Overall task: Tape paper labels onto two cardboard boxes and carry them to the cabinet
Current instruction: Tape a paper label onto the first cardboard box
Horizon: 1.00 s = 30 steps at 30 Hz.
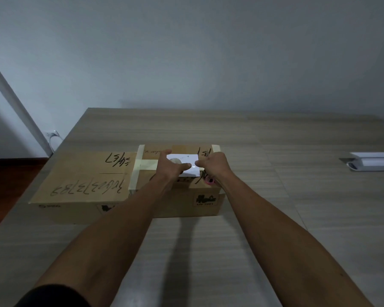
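Both hands on the right box [182, 196]; left hand [172, 166] presses spread fingers flat on the paper label [186, 161]; right hand [213, 166] fingers curled at the label's edge, grip unclear.

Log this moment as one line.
stage: labelling | left hand and right hand on paper label | right box | left box unlabelled
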Each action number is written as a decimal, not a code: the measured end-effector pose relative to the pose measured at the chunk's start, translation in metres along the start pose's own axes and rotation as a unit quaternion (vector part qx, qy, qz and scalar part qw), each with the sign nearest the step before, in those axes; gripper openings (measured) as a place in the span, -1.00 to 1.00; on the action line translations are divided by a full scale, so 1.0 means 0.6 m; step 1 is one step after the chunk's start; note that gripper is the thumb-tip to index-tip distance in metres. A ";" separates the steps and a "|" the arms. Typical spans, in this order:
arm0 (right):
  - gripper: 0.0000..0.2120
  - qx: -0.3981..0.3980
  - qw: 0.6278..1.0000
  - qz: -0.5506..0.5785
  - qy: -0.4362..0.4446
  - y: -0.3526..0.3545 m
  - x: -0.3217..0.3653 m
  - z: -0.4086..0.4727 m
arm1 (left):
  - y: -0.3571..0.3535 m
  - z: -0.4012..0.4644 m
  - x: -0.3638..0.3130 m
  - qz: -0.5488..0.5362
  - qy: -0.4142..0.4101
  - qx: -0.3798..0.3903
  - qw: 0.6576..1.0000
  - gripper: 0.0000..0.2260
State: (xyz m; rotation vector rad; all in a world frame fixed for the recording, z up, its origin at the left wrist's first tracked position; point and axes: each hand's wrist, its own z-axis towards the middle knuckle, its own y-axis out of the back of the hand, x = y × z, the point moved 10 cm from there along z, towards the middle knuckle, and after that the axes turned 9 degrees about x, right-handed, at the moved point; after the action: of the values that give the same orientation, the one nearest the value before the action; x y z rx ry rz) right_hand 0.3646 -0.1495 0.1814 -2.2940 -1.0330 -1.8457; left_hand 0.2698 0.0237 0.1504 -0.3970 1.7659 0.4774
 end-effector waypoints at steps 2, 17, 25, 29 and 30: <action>-0.64 -0.018 0.999 -0.032 -0.029 -0.001 -0.014 0.000 | -0.005 0.006 0.011 0.032 0.024 -0.001 0.999 -0.19; -0.68 -0.095 0.984 -0.119 -0.092 -0.008 -0.062 0.000 | -0.042 0.024 0.035 0.153 0.109 -0.020 0.982 -0.07; -0.73 -0.094 0.981 -0.146 -0.088 -0.015 -0.066 0.003 | -0.044 0.027 0.047 0.170 0.120 -0.028 0.978 -0.05; -0.72 -0.098 0.978 -0.165 -0.085 -0.014 -0.061 0.005 | -0.045 0.029 0.049 0.179 0.116 -0.035 0.976 -0.04; -0.71 -0.098 0.977 -0.169 -0.084 -0.014 -0.059 0.006 | -0.044 0.029 0.048 0.181 0.115 -0.038 0.976 -0.04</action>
State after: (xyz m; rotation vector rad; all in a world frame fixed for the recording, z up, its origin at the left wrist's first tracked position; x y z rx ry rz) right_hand 0.3604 -0.1584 0.1459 -2.5595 -1.4009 -1.9742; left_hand 0.2908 0.0095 0.1157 -0.1875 2.0601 0.7841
